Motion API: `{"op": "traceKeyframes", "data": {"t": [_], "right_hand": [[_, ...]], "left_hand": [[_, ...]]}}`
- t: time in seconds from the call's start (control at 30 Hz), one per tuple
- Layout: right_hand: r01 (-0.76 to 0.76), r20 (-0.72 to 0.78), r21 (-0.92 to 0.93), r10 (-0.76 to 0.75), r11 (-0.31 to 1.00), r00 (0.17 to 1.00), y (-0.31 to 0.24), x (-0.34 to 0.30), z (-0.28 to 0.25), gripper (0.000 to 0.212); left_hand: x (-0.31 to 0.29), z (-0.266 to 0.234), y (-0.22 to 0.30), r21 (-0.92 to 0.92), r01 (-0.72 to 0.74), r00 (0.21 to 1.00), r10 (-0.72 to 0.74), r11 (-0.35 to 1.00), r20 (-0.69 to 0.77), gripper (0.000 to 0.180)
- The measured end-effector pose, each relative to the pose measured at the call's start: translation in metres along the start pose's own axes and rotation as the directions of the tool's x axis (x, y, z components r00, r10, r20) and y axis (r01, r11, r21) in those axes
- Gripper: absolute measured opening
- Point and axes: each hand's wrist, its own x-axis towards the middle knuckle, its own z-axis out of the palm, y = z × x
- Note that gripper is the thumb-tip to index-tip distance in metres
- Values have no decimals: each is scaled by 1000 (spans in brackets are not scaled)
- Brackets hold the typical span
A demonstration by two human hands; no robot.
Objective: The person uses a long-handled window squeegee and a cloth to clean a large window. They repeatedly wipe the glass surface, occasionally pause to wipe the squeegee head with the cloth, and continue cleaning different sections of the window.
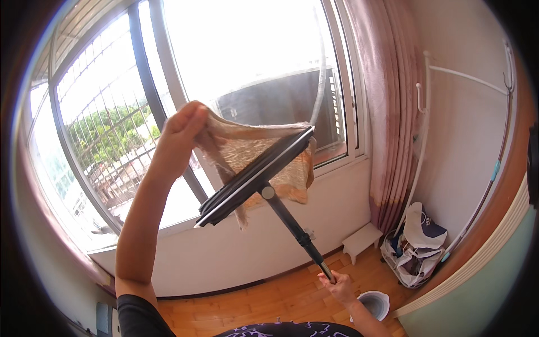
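In front of the window I hold up a long-handled window squeegee (255, 175), tilted, its wide black head rising toward the right. My right hand (339, 287) is closed round the lower end of its dark handle. My left hand (182, 132), raised at the upper left, pinches one corner of a thin, worn beige-orange cloth (241, 137). The cloth hangs behind the squeegee head, stretched toward its upper right end, with a strip drooping below the lower part. Whether the cloth is fixed to the head cannot be seen.
A sliding window (247, 62) spans the wall ahead, with a pink curtain (387, 112) at its right. Below stand a small white stool (361, 240), a basket (412, 275) holding bags, and a basin (375, 305) near my right forearm. A white rack (425, 112) stands right.
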Motion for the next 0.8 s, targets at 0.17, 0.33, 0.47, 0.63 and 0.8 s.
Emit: {"op": "traceKeyframes", "data": {"t": [0.17,0.33,0.47,0.63,0.8], "right_hand": [[-11,56,75,7,997,998,11,10,4,12],[11,75,154,-23,988,997,11,17,7,12],[59,65,188,-72,981,995,10,30,18,10],[107,54,137,-115,985,992,11,36,21,7],[162,-3,94,-162,982,987,12,35,30,6]], "left_hand": [[-26,-14,4,239,-325,895,379,915,-235,19],[-89,-12,12,273,-632,758,652,726,19,16],[-106,-6,20,336,-609,793,562,718,236,19],[-95,-15,47,126,-209,977,200,970,78,63],[-24,13,33,695,-153,986,160,703,55,44]]}}
